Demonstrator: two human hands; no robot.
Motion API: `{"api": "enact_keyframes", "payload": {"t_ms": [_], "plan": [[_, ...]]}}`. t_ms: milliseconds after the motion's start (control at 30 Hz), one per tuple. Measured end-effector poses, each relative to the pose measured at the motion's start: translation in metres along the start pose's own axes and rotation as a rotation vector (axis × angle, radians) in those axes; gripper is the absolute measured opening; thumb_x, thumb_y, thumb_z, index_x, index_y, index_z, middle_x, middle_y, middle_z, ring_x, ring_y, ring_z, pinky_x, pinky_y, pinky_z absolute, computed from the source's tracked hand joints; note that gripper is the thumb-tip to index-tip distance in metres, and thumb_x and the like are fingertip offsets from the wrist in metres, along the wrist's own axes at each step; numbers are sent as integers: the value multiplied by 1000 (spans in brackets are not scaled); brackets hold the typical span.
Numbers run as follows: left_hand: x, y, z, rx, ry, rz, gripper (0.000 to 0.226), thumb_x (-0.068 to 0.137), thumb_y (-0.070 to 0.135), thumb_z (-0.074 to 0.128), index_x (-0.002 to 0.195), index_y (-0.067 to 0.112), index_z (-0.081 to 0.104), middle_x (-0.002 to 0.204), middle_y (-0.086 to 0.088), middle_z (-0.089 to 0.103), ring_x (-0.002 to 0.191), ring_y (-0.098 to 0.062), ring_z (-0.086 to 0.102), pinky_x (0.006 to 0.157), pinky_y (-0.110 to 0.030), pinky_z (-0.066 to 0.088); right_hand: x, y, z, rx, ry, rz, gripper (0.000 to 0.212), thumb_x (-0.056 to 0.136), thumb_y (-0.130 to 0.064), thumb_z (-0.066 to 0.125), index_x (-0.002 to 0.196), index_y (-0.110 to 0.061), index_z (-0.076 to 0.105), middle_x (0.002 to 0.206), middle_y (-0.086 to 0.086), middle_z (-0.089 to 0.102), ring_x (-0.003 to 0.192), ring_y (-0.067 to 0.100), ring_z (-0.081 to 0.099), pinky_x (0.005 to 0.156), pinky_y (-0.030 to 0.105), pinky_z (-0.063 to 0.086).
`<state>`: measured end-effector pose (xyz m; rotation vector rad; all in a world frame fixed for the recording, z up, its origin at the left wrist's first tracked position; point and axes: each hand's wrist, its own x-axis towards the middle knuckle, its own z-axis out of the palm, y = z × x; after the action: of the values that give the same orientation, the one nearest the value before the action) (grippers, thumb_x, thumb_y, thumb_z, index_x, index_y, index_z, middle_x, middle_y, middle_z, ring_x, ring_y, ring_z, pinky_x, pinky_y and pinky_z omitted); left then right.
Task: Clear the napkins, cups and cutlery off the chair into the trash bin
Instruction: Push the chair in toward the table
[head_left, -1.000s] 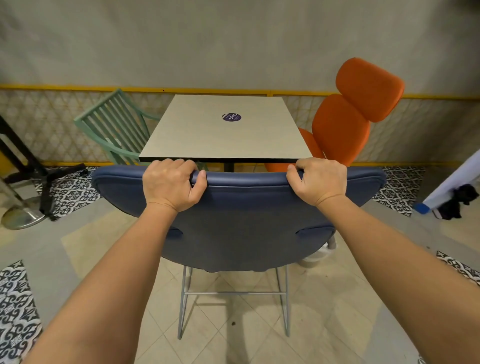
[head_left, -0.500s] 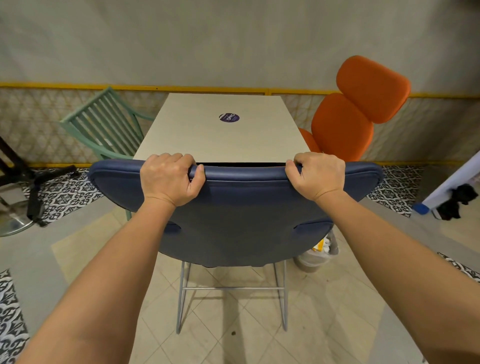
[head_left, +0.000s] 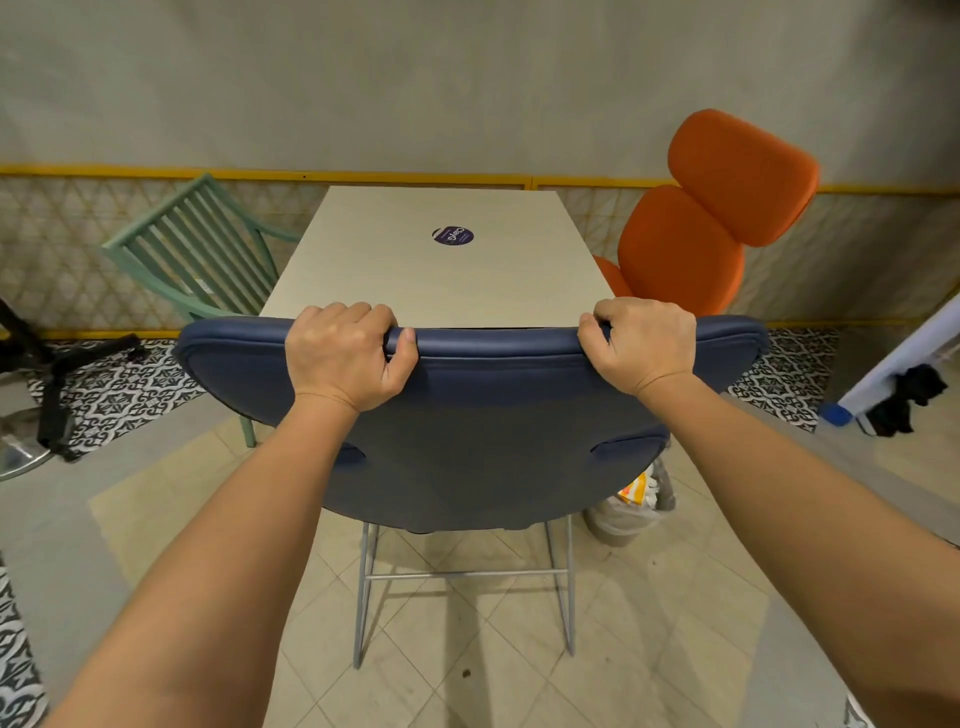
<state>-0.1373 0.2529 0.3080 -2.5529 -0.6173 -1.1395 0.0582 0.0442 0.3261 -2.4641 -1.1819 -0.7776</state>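
Observation:
A blue padded chair (head_left: 483, 431) on thin metal legs stands with its back toward me, pushed up against a beige table (head_left: 441, 260). My left hand (head_left: 345, 356) grips the top edge of the backrest on the left, fingers curled over it. My right hand (head_left: 641, 343) grips the same edge on the right. The chair's seat is hidden behind the backrest. A grey trash bin (head_left: 628, 512) with paper and an orange wrapper inside stands on the floor just right of the chair, partly hidden by it.
A green slatted chair (head_left: 192, 249) stands left of the table and an orange padded chair (head_left: 696, 234) to its right. A purple sticker (head_left: 453, 235) lies on the tabletop. A metal stand base (head_left: 21, 452) and black straps sit at far left; a white board (head_left: 904, 358) leans at far right.
With both hands gripping the backrest, the blue chair has moved forward until its top edge meets the table's near edge. The trash bin came into view beside it.

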Motion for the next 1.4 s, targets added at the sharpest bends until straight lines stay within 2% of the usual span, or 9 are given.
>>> {"api": "enact_keyframes", "payload": {"t_ms": [167, 300, 433, 700, 800, 1000, 1233, 1333, 1400], "plan": [[-1, 2, -5, -13, -57, -23, 45, 87, 38, 35, 66, 9, 63, 56, -9, 57, 51, -30, 51, 50, -33, 34, 1, -1, -2, -36, -53, 20, 52, 83, -45, 23, 64, -16, 61, 56, 0, 48, 53, 20, 43, 47, 22, 17], [-3, 1, -10, -20, -87, -28, 51, 87, 43, 33, 69, 7, 64, 58, -11, 59, 55, -31, 52, 52, -32, 32, -4, -8, -5, -40, -79, 110, 47, 80, -40, 23, 56, -13, 54, 49, 1, 40, 51, 22, 40, 54, 29, 22], [-8, -16, -12, -19, -49, -104, 50, 88, 44, 36, 67, 8, 63, 58, -12, 60, 56, -32, 52, 56, -35, 32, -3, -9, -7, 3, -70, 122, 42, 78, -39, 26, 50, -16, 47, 44, -3, 32, 47, 19, 32, 52, 28, 15], [-4, -16, -4, 4, 0, -138, 44, 87, 37, 38, 64, 9, 64, 56, -10, 60, 52, -32, 51, 55, -34, 33, 2, 0, 3, 47, 25, 86, 39, 80, -38, 31, 54, -18, 52, 48, -1, 41, 49, 23, 43, 49, 22, 21], [-5, -16, -1, 13, 26, -124, 42, 86, 35, 39, 64, 9, 64, 56, -10, 59, 52, -32, 51, 55, -34, 32, 2, 2, 7, 52, 47, 79, 43, 81, -37, 32, 58, -15, 61, 51, 0, 44, 50, 23, 45, 49, 23, 26], [-8, -13, -4, 35, -6, -141, 44, 87, 36, 35, 68, 8, 63, 62, -12, 61, 57, -33, 51, 59, -37, 32, -1, -2, 1, 76, 64, 75, 47, 78, -40, 26, 57, -16, 61, 49, -3, 39, 47, 18, 35, 49, 20, 10], [-13, 3, -13, 1, -54, -311, 41, 90, 36, 34, 79, 10, 64, 78, -10, 66, 76, -30, 52, 79, -40, 33, -2, 0, -2, 65, -45, 53, 47, 81, -39, 27, 63, -16, 64, 56, 1, 49, 50, 18, 40, 47, 20, 14], [-15, 6, -21, -47, -41, -326, 36, 89, 37, 38, 82, 13, 65, 82, -7, 67, 81, -28, 53, 81, -39, 34, -2, 0, -3, 74, -72, 36, 45, 87, -36, 33, 68, -14, 66, 64, 5, 56, 54, 20, 43, 49, 24, 19], [-16, 8, -27, -65, -30, -331, 33, 89, 39, 42, 85, 14, 65, 85, -6, 67, 83, -28, 54, 80, -38, 35, 0, -2, -6, 106, -100, 15, 40, 89, -34, 36, 77, -13, 68, 74, 7, 62, 63, 21, 46, 55, 27, 27]]}}
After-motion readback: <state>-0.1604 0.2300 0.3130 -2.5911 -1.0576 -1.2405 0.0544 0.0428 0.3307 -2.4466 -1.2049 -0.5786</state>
